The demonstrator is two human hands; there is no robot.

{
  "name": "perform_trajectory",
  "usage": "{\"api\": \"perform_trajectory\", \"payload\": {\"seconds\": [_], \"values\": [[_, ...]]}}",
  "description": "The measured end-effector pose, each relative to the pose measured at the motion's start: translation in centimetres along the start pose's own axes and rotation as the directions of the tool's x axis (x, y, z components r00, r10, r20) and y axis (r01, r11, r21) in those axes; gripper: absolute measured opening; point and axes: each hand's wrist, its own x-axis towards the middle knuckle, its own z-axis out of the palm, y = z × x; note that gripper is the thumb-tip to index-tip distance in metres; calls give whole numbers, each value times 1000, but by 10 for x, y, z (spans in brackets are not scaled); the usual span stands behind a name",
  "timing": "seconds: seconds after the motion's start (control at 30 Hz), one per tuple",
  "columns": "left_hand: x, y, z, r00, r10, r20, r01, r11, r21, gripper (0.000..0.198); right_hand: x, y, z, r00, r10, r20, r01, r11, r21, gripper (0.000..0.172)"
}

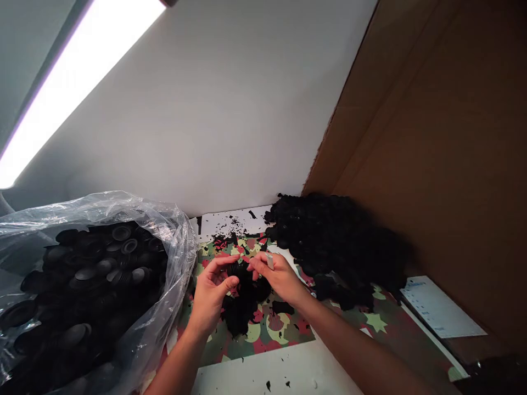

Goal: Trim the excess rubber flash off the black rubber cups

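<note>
In the head view my left hand [212, 293] is closed around a black ribbed rubber piece [236, 269], thumb below and fingers above. Right beside it is my right hand [276, 274], its fingers bent and pinched close to the piece's right side. A short pale stick-like tool [270, 261] pokes up from the right hand; its other end is hidden by the fingers. Beneath both hands lies a heap of black rubber scraps [239, 318] on a camouflage-patterned cloth with stars [284, 332].
A clear plastic bag [181, 252] full of black round rubber parts [94, 274] stands on the left. To the right rises a large black scrap pile [329, 236] against a cardboard sheet [432, 153]. A printed paper [442, 307] lies at right; a lit tube lamp [78, 77] hangs upper left.
</note>
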Motion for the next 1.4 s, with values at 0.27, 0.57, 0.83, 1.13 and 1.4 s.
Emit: {"api": "perform_trajectory", "payload": {"seconds": [0.27,0.57,0.83,1.13,1.4], "values": [[-2,3,2,998,32,-52,-25,991,131,28,-8,-8,7,998,65,7,-65,988,142,28],[-3,-2,0,999,46,-17,-43,986,160,26,-6,-6,4,998,64,20,-67,979,191,35],[-31,46,-11,765,629,136,-504,454,735,23,0,10,-14,983,-169,-67,157,975,-155,68],[-44,102,-83,754,588,-293,221,193,956,21,-3,13,-32,994,29,-106,-37,997,-70,89],[-29,90,-118,809,494,-319,244,212,946,7,4,18,-29,999,-21,-44,12,984,-177,48]]}}
